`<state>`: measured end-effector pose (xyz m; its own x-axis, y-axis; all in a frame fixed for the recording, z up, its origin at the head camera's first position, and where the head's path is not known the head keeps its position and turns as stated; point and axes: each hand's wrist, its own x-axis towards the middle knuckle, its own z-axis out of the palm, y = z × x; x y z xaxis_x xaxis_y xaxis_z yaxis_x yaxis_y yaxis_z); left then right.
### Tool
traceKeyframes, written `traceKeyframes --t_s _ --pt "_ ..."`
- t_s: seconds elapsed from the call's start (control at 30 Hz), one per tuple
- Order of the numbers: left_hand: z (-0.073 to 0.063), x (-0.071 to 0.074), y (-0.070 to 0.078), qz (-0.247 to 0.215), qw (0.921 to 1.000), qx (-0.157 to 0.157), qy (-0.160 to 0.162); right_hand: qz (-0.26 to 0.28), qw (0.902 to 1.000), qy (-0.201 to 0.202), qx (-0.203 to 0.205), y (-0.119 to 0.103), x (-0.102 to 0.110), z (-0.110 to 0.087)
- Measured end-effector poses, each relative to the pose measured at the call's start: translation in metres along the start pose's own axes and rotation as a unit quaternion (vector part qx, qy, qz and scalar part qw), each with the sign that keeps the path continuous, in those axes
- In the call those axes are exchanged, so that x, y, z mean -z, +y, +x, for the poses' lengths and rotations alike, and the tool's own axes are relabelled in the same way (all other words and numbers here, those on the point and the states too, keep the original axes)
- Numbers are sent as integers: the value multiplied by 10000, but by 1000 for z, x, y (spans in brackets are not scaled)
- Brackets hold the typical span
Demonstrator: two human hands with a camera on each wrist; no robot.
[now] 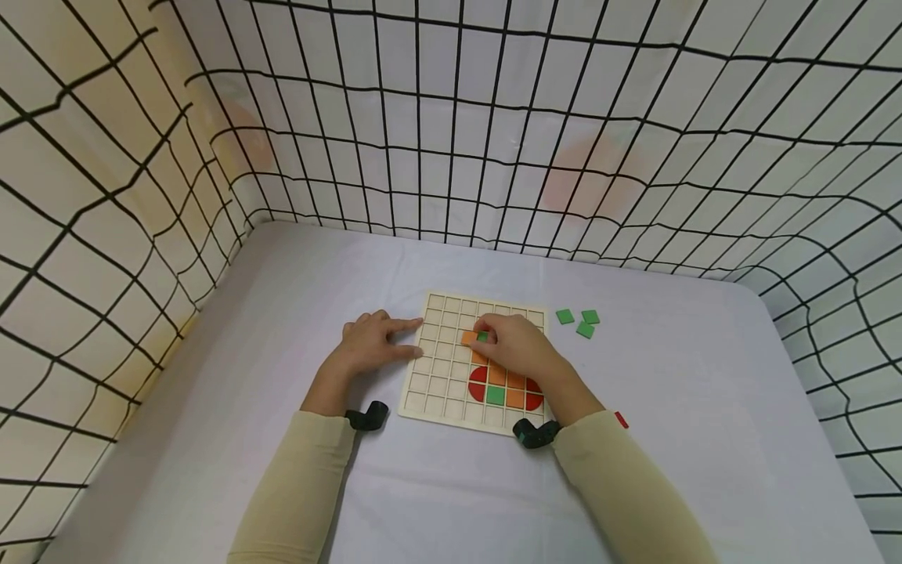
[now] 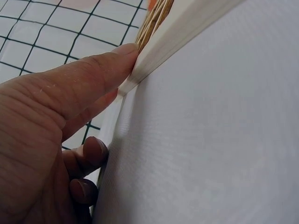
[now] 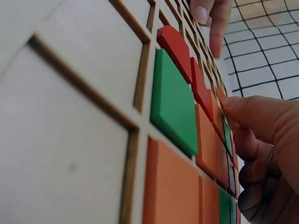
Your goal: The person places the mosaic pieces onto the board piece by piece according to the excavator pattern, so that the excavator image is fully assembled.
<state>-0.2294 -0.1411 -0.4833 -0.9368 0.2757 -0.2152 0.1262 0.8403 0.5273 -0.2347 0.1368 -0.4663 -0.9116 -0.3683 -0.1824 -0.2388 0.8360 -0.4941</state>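
A pale wooden grid board (image 1: 437, 384) lies on the table, some cells filled with coloured tiles. Thumb and index finger of my left hand (image 1: 377, 341) are extended against the board's left edge, the other fingers bent; the left wrist view shows the thumb (image 2: 105, 74) on the rim. Over the upper middle cells, my right hand (image 1: 521, 345) pinches a green square tile (image 1: 482, 336). Just left of it is an orange tile (image 1: 468, 338). Lower down sit rounded red tiles (image 1: 478, 384), another green tile (image 1: 496, 395) and several orange ones (image 1: 516, 399). The right palm hides part of the board.
Three loose green tiles (image 1: 586, 330) lie right of the board. A red piece (image 1: 621, 420) shows partly behind the right sleeve. Black wire mesh (image 1: 451, 164) encloses the back and sides of the white table (image 1: 437, 486).
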Motion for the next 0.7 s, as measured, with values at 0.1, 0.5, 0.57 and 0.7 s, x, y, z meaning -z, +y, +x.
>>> traceKeyframes --t_s 0.1,0.5,0.57,0.7 --pt "0 0 0 18 10000 27 -12 -147 9999 -19 -10 -3 -2 5" --pt "-1 1 3 -5 10000 19 -19 -146 9999 -8 8 -4 -3 7" --pt "-2 1 3 -15 10000 16 -20 -112 9999 26 40 -3 -2 6" --pt "-2 2 4 -38 10000 -11 -20 45 9999 92 10 0 2 1"
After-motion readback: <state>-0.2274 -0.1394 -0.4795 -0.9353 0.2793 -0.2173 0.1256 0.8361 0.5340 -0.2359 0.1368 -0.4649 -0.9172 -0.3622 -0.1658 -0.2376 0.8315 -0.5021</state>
